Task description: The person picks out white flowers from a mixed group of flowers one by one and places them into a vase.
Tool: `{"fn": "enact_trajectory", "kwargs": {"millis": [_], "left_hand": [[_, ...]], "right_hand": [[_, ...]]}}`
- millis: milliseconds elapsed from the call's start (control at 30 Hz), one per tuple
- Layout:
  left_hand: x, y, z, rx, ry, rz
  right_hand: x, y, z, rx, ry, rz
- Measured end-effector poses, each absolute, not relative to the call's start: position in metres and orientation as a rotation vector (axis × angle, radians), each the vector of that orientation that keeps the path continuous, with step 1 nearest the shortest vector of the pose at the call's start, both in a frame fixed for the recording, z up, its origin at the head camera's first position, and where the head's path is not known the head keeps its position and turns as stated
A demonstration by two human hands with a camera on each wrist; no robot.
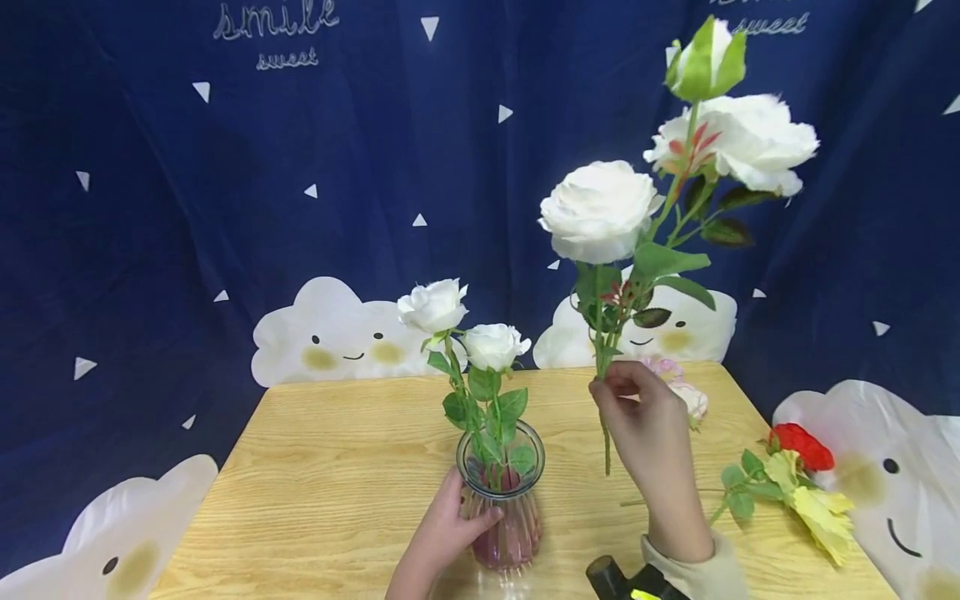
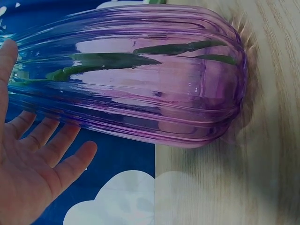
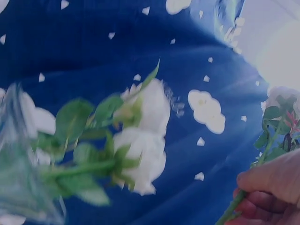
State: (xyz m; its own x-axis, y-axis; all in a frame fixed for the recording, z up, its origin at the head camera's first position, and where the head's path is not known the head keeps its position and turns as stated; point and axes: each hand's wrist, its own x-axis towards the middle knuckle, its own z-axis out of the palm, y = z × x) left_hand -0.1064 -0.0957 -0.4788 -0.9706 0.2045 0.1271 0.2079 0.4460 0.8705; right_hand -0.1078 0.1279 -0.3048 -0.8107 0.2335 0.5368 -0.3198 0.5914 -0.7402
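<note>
A ribbed pink-purple glass vase (image 1: 504, 533) stands upright on the wooden table, with two white roses (image 1: 495, 347) in it. My left hand (image 1: 450, 527) holds its left side, thumb across the front. Up close in the left wrist view, the fingers (image 2: 65, 136) lie along the vase wall (image 2: 187, 98), and dark green stem ends show through the glass. Right of the vase, my right hand (image 1: 651, 425) pinches the stem of a white rose spray (image 1: 600, 212) with large blooms and a green-white bud. That stem's lower end hangs above the table, apart from the vase.
On the table's right side lie a red flower (image 1: 802, 446) and a yellow flower (image 1: 821, 517). A pale pink flower (image 1: 688, 400) lies behind my right wrist. A black object (image 1: 630, 579) is at the front edge. A dark blue curtain (image 1: 375, 167) hangs behind.
</note>
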Motion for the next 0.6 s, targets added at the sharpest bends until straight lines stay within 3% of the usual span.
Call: {"fn": "enact_trajectory", "kwargs": {"millis": [333, 600], "left_hand": [[-0.107, -0.097, -0.48, -0.382, -2.665, -1.619], [-0.109, -0.095, -0.479, -0.408, -2.649, -1.613]], "right_hand": [[-0.089, 0.103, -0.286, 0.238, -2.095, 1.342], [-0.092, 0.083, -0.287, 0.438, -1.938, 1.441]]}}
